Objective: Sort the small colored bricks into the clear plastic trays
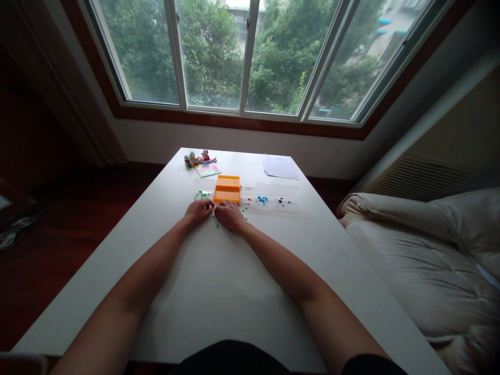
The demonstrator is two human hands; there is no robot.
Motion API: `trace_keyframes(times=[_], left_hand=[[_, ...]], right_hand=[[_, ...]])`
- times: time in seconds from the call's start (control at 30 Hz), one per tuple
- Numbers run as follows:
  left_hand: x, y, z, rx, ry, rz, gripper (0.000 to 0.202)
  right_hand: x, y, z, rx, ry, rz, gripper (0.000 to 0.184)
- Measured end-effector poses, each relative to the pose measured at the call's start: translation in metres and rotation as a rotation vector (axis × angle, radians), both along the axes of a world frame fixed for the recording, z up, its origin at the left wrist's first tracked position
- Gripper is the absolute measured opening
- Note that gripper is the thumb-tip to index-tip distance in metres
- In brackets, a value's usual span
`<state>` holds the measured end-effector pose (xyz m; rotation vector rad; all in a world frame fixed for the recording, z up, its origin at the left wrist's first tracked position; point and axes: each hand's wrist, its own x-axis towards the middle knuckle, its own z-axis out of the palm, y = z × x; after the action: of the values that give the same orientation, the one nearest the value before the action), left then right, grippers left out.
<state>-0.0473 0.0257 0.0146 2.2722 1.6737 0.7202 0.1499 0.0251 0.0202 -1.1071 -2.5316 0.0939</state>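
Observation:
Just in front of an open orange plastic case point(228, 182), my two hands are close together low over the white table. The fingers of my left hand point(199, 211) are curled into a pinch, and anything between them is too small to make out. Beside it, my right hand point(230, 214) has its fingers bent down and closed; its fingertips are partly hidden. Small green pieces point(201, 195) lie in a clear tray behind my left hand. A few tiny blue pieces point(217, 225) are loose on the table in front of my hands.
Right of the case, clear trays point(285, 207) hold blue pieces point(261, 199) and dark red pieces point(281, 201). Farther back are small toy figures point(191, 159), a colourful booklet point(208, 170) and white papers point(280, 166). A beige sofa point(394, 260) stands right of the table point(219, 291).

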Motion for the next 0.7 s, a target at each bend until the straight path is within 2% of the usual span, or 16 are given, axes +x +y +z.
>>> trace_keyframes(times=[0.2, 0.3, 0.4, 0.53, 0.7], left_hand=[[-0.001, 0.000, -0.001, 0.010, 0.001, -0.002, 0.022], [-0.002, 0.000, -0.002, 0.013, -0.004, 0.008, 0.023], [-0.004, 0.001, -0.002, 0.026, -0.023, -0.001, 0.023], [-0.009, 0.003, -0.003, 0.033, -0.093, 0.009, 0.025], [-0.013, 0.007, -0.007, 0.048, -0.160, 0.032, 0.023]], right_hand=[[0.010, 0.004, 0.001, 0.000, 0.143, -0.018, 0.010], [0.023, 0.012, 0.004, -0.003, 0.263, -0.082, 0.007], [0.045, 0.025, 0.007, 0.004, 0.354, -0.218, 0.008], [0.084, 0.047, 0.009, 0.115, 0.486, -0.421, 0.012], [0.126, 0.064, 0.003, 0.183, 0.553, -0.615, 0.013]])
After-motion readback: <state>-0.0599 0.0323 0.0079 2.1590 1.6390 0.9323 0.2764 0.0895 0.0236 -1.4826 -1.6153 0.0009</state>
